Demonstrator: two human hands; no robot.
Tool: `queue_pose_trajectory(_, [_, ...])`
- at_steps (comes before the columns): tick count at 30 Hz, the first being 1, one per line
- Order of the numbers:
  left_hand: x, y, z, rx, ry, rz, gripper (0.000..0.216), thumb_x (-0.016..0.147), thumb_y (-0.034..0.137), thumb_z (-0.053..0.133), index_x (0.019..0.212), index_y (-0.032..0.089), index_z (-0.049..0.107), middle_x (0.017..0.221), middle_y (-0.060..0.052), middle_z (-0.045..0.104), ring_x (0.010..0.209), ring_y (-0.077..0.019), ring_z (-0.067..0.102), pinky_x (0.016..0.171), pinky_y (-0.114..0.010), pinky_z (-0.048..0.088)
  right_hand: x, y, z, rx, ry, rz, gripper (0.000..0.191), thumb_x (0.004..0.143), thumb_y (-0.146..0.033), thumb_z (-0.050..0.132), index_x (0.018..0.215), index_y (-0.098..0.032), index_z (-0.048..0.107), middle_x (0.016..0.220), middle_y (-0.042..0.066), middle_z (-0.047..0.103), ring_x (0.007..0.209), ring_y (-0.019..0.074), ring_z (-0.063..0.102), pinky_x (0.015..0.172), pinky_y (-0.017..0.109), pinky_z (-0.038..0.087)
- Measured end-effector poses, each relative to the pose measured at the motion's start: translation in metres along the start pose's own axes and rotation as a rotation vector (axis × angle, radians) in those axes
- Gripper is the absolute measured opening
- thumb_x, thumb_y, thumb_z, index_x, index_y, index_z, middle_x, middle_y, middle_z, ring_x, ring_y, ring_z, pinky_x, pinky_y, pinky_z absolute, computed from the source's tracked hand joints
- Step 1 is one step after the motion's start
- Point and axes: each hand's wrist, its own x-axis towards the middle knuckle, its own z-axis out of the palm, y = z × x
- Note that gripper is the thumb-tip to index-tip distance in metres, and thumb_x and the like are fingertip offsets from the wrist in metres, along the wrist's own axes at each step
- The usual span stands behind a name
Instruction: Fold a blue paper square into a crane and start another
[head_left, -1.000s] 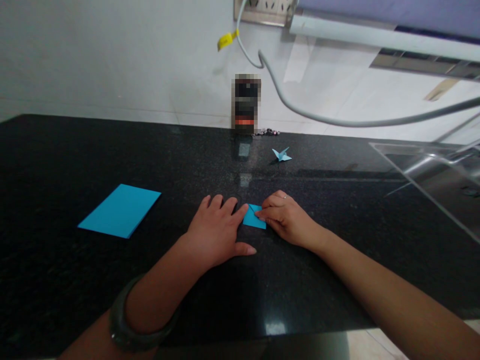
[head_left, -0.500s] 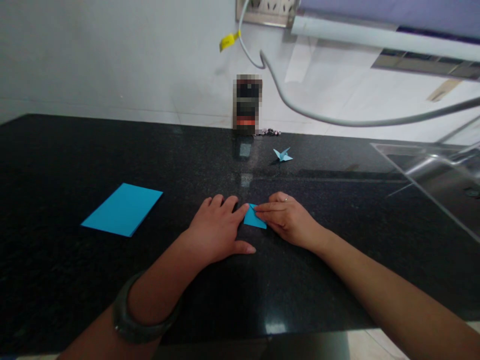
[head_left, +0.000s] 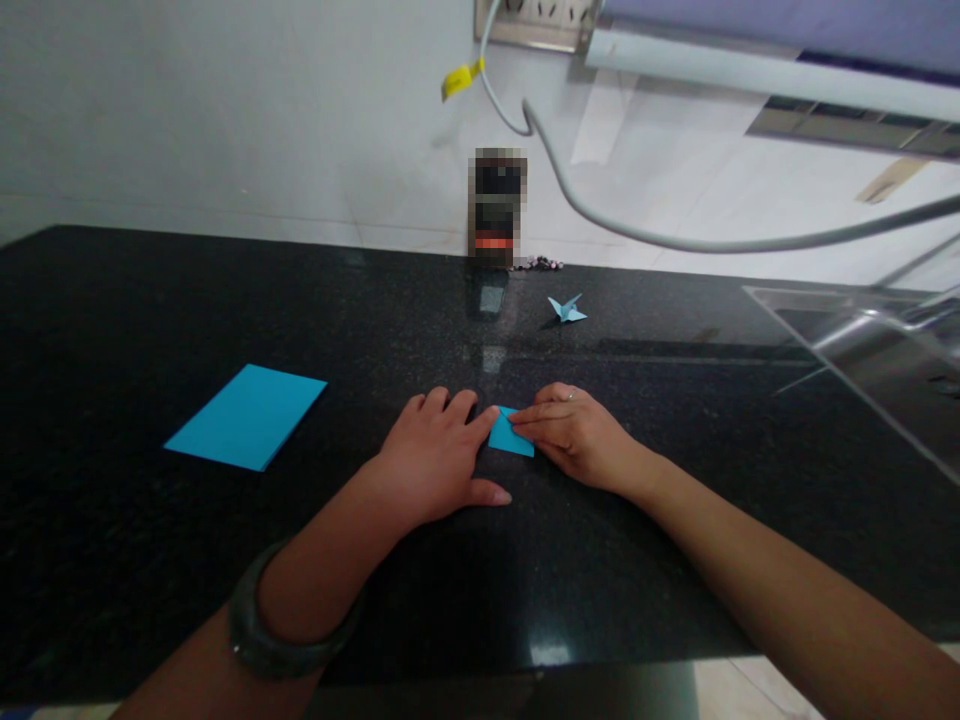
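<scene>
A small folded piece of blue paper (head_left: 510,440) lies on the black speckled countertop (head_left: 420,620) between my hands. My left hand (head_left: 435,455) rests flat with its fingers spread, the index fingertip on the paper's upper left corner and the thumb stretched out below it. From the other side, my right hand (head_left: 574,435) has its fingers pressed together on the paper's right part, a flap under the fingertips. The underside of the paper and part of its right edge are hidden by my right fingers.
Left of my hands lies a blue paper sheet or stack (head_left: 247,418). A folded paper crane (head_left: 567,309) stands behind my right hand. Against the wall is a pixelated upright object (head_left: 496,205) beside a beaded string (head_left: 538,264). A metal sink (head_left: 892,370) is at right; a grey cable (head_left: 675,243) hangs above.
Almost nothing differs. My right fingers have shifted very slightly on the blue paper; the left hand keeps its place.
</scene>
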Motion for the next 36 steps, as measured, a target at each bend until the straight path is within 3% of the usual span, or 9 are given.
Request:
queue_pose_trajectory(6, [0.0, 0.0, -0.001, -0.012, -0.016, 0.001, 0.082, 0.066, 0.069, 0.051, 0.133, 0.022, 0.038, 0.133, -0.014, 0.042, 0.118, -0.034, 0.036, 0.094, -0.046, 0.031, 0.0, 0.0, -0.001, 0.004, -0.013, 0.006, 0.027, 0.086, -0.015, 0.045, 0.101, -0.018, 0.067, 0.099, 0.007, 0.069, 0.085, 0.019, 0.055, 0.073, 0.035, 0.043])
queue_pose_trajectory(12, [0.0, 0.001, 0.0, -0.006, 0.009, -0.028, 0.092, 0.065, 0.07, 0.051, 0.135, 0.012, 0.034, 0.131, -0.017, 0.043, 0.116, -0.0333, 0.039, 0.095, -0.043, 0.031, 0.001, -0.001, -0.002, -0.014, -0.031, 0.019, 0.025, 0.085, -0.014, 0.047, 0.097, -0.018, 0.068, 0.1, 0.006, 0.069, 0.084, 0.0187, 0.055, 0.073, 0.034, 0.042])
queue_pose_trajectory(15, [0.001, 0.002, 0.001, -0.002, 0.034, -0.015, 0.091, 0.066, 0.071, 0.049, 0.14, 0.023, 0.025, 0.129, -0.015, 0.044, 0.114, -0.0334, 0.041, 0.094, -0.045, 0.031, 0.001, -0.001, -0.002, -0.008, -0.041, 0.011, 0.025, 0.086, -0.015, 0.045, 0.098, -0.018, 0.067, 0.099, 0.006, 0.069, 0.083, 0.0181, 0.054, 0.073, 0.034, 0.041])
queue_pose_trajectory(19, [0.001, 0.003, 0.003, 0.028, 0.046, -0.01, 0.076, 0.071, 0.073, 0.037, 0.136, 0.035, 0.031, 0.131, -0.014, 0.043, 0.115, -0.0354, 0.04, 0.092, -0.049, 0.03, 0.001, -0.002, -0.004, -0.001, -0.062, 0.003, 0.026, 0.088, -0.016, 0.043, 0.096, -0.017, 0.067, 0.098, 0.006, 0.069, 0.081, 0.0171, 0.054, 0.074, 0.033, 0.04])
queue_pose_trajectory(26, [0.001, 0.006, 0.002, 0.02, 0.0, -0.024, 0.085, 0.067, 0.077, 0.035, 0.136, 0.027, 0.035, 0.135, -0.015, 0.04, 0.118, -0.036, 0.038, 0.093, -0.048, 0.031, 0.002, -0.002, -0.004, -0.008, -0.077, -0.002, 0.025, 0.085, -0.013, 0.046, 0.096, -0.019, 0.068, 0.103, 0.006, 0.068, 0.084, 0.0178, 0.054, 0.074, 0.034, 0.04])
queue_pose_trajectory(31, [0.002, 0.01, 0.004, -0.003, 0.017, -0.044, 0.095, 0.066, 0.078, 0.035, 0.136, 0.014, 0.035, 0.137, -0.017, 0.038, 0.12, -0.0363, 0.035, 0.095, -0.047, 0.03, 0.001, -0.002, -0.003, -0.011, -0.053, 0.017, 0.024, 0.086, -0.017, 0.046, 0.098, -0.017, 0.067, 0.1, 0.008, 0.069, 0.083, 0.0175, 0.056, 0.073, 0.033, 0.04])
queue_pose_trajectory(34, [0.003, 0.01, 0.006, -0.023, 0.016, -0.062, 0.1, 0.066, 0.079, 0.032, 0.137, 0.009, 0.029, 0.136, -0.019, 0.038, 0.121, -0.036, 0.034, 0.097, -0.046, 0.03, 0.001, -0.001, -0.003, -0.017, -0.052, 0.016, 0.024, 0.086, -0.016, 0.047, 0.097, -0.018, 0.068, 0.101, 0.007, 0.069, 0.083, 0.0174, 0.055, 0.072, 0.033, 0.04])
queue_pose_trajectory(36, [0.002, 0.008, 0.006, -0.029, 0.014, -0.052, 0.098, 0.069, 0.078, 0.029, 0.14, 0.011, 0.024, 0.137, -0.019, 0.038, 0.122, -0.0361, 0.035, 0.097, -0.047, 0.029, 0.001, -0.001, -0.003, -0.02, -0.058, 0.01, 0.023, 0.086, -0.016, 0.047, 0.095, -0.019, 0.068, 0.102, 0.006, 0.068, 0.083, 0.0173, 0.055, 0.073, 0.033, 0.04])
